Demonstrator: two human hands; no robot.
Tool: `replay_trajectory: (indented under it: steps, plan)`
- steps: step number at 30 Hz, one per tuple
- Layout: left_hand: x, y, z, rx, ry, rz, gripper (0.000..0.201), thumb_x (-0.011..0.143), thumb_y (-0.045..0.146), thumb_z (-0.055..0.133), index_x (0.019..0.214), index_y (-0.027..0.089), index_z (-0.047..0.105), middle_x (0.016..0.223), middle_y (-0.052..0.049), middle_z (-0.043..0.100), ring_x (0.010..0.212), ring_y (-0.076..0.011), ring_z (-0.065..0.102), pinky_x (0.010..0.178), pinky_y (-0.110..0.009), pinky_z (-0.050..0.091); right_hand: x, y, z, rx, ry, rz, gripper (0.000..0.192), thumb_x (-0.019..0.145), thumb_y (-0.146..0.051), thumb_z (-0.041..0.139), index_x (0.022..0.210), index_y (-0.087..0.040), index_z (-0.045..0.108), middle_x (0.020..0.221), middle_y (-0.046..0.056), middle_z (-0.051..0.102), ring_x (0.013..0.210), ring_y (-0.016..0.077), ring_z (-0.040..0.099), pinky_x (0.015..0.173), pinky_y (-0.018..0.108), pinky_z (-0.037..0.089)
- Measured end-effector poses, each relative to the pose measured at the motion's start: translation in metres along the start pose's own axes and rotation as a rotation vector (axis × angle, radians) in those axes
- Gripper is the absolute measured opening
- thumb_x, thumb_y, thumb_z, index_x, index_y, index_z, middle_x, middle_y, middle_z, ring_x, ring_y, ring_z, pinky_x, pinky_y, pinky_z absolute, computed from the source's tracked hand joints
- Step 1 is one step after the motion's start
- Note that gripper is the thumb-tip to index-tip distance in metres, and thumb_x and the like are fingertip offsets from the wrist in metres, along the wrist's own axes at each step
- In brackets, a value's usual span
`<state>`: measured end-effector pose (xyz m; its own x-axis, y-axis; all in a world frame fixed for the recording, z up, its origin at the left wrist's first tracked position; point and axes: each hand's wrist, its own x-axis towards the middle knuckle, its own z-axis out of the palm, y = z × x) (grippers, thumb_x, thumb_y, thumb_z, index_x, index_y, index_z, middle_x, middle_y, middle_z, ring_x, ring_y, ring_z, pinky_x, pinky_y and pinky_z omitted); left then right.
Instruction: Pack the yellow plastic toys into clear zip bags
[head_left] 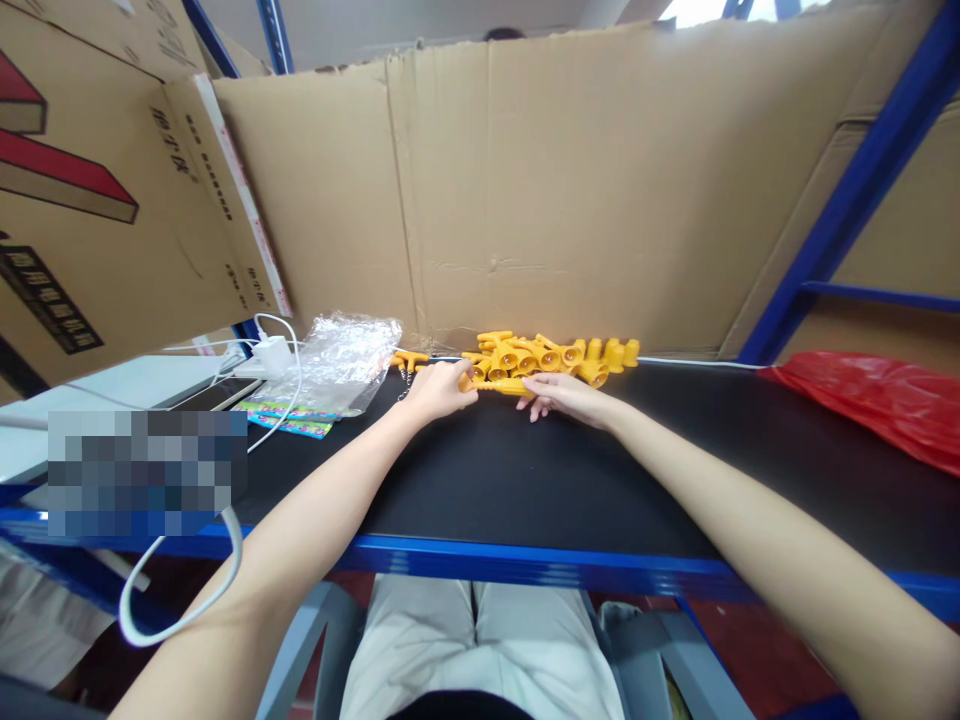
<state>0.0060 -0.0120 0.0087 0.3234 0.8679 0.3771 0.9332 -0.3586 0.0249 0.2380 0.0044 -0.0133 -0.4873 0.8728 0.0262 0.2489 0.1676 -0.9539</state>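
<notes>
Between my hands is a yellow plastic corkscrew (501, 385), held level just above the black tabletop. My left hand (441, 388) is closed around its handle end. At the other end, my right hand (561, 394) pinches the yellow sleeve between thumb and fingers. Right behind the hands lies a heap of yellow corkscrew parts (525, 355), with handles and hollow cup-shaped sleeves mixed together. More yellow sleeves (615, 353) stand at the heap's right end. Beside my left hand rest yellow T-shaped handles (410, 358) with a metal spiral showing below.
Clear plastic bags (349, 355) and colourful printed strips (292, 418) lie to the left, near a white charger (271, 355) with cables. A red plastic bag (874, 400) sits at the right. Cardboard (600, 200) walls the back; a blue rail (540, 568) edges the front.
</notes>
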Motion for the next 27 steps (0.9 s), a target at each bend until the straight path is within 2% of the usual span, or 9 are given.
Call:
replay_trajectory:
  steps: [3,15,19,22,24,25,27]
  plan:
    - [0.0,-0.001,0.001,-0.003,0.005,0.005,0.031,0.071,0.036,0.053,0.1,0.025,0.057,0.087,-0.002,0.066,0.082,-0.021,0.061,0.068,-0.027,0.043,-0.002,-0.002,0.0,-0.042,-0.014,-0.032,0.034,0.074,-0.044,0.062,0.088,-0.013,0.056,0.089,0.009,0.066,0.06,0.0096,0.06,0.055,0.023,0.042]
    - [0.002,-0.008,0.009,-0.034,0.05,0.061,0.029,0.071,0.037,0.051,0.097,0.024,0.056,0.081,-0.002,0.064,0.076,-0.0198,0.061,0.063,-0.026,0.041,-0.002,-0.001,0.0,-0.031,0.007,-0.043,0.033,0.074,-0.044,0.062,0.087,-0.013,0.055,0.088,0.009,0.066,0.06,0.0095,0.059,0.054,0.023,0.042]
    - [0.003,-0.017,0.004,-0.164,0.056,0.101,0.04,0.078,0.043,0.046,0.113,0.025,0.048,0.08,0.0,0.064,0.074,-0.0177,0.061,0.065,-0.027,0.043,-0.001,-0.002,-0.002,-0.049,0.089,-0.093,0.035,0.073,-0.042,0.064,0.09,-0.014,0.054,0.089,0.009,0.065,0.06,0.0095,0.059,0.054,0.024,0.044]
    - [0.008,-0.035,0.003,-0.18,0.108,-0.044,0.046,0.083,0.044,0.041,0.123,0.023,0.04,0.085,-0.003,0.065,0.078,-0.0183,0.061,0.071,-0.029,0.044,0.0,-0.002,-0.004,-0.064,0.147,-0.113,0.035,0.073,-0.041,0.063,0.092,-0.014,0.054,0.09,0.009,0.065,0.06,0.0099,0.059,0.055,0.025,0.044]
    - [0.013,-0.049,0.007,-0.092,0.131,-0.252,0.038,0.084,0.038,0.04,0.118,0.021,0.046,0.092,-0.006,0.065,0.087,-0.0207,0.06,0.076,-0.031,0.044,0.0,-0.002,-0.005,-0.064,0.167,-0.111,0.035,0.073,-0.041,0.063,0.093,-0.014,0.054,0.09,0.01,0.065,0.06,0.0104,0.059,0.055,0.025,0.045]
    - [0.015,-0.057,0.01,-0.054,0.095,-0.339,0.034,0.083,0.035,0.041,0.112,0.02,0.051,0.097,-0.008,0.064,0.091,-0.0216,0.059,0.077,-0.032,0.044,0.0,-0.002,-0.005,-0.062,0.172,-0.107,0.036,0.072,-0.04,0.063,0.095,-0.014,0.053,0.09,0.01,0.065,0.06,0.0107,0.06,0.055,0.025,0.045]
    - [0.017,-0.069,0.018,0.015,0.008,-0.413,0.031,0.081,0.033,0.045,0.105,0.018,0.056,0.107,-0.011,0.061,0.1,-0.0242,0.056,0.08,-0.032,0.044,0.0,-0.001,-0.005,-0.057,0.178,-0.093,0.039,0.072,-0.04,0.064,0.1,-0.014,0.053,0.09,0.01,0.066,0.06,0.011,0.06,0.055,0.026,0.045]
